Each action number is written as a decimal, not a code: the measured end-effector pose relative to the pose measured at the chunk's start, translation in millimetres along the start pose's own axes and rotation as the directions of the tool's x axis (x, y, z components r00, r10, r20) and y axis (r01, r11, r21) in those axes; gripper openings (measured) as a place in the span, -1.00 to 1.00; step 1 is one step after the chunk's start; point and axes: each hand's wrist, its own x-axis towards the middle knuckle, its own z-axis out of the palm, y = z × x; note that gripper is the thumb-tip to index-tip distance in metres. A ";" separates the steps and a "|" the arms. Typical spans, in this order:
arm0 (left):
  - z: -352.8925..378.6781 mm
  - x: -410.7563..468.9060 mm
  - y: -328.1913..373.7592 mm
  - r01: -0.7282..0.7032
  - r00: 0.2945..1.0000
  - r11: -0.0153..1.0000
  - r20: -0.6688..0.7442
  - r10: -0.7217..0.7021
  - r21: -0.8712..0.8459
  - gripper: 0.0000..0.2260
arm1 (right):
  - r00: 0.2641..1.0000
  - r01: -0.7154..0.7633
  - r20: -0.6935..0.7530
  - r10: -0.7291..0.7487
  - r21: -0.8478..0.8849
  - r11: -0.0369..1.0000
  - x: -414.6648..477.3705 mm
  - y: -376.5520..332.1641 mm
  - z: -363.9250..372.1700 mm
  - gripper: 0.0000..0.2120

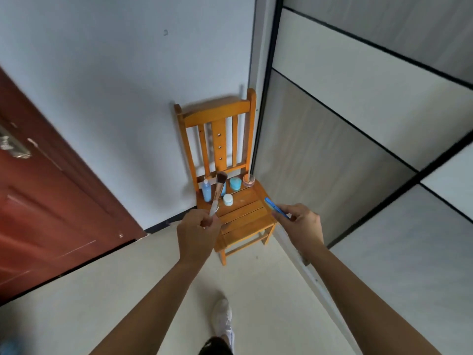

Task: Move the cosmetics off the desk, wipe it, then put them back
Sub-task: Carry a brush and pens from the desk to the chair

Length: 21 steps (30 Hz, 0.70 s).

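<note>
Carrying two light pieces above the chair (pixel 245 213)
Your left hand (pixel 198 234) pinches the makeup brush (pixel 218 190) by its stiff handle tip; your right hand (pixel 300 224) pinches the slim, likely slick blue stick (pixel 275 207).

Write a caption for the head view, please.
Left hand holds a makeup brush, right hand a blue stick, over a wooden chair.

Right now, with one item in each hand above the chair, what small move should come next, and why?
Probably lower the left hand and lay the makeup brush on the bare front slats of the chair seat. A blue bottle and jars already stand at its back; the blue stick in the right hand could follow.
</note>
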 end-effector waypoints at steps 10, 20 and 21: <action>117.1 131.9 -17.3 0.212 0.969 0.974 0.115 -0.220 0.080 -0.89 | 0.979 -0.169 0.111 0.170 -0.014 0.985 169.9 39.0 35.4 -0.75; 268.9 147.5 -83.8 0.472 0.876 0.868 0.030 -0.482 0.156 -0.83 | 0.865 -0.345 0.408 0.293 0.059 0.937 279.0 165.9 134.9 -0.69; 286.9 144.4 -94.9 0.507 0.856 0.848 0.027 -0.516 0.155 -0.85 | 0.845 -0.364 0.438 0.307 0.052 0.930 285.3 181.2 149.3 -0.67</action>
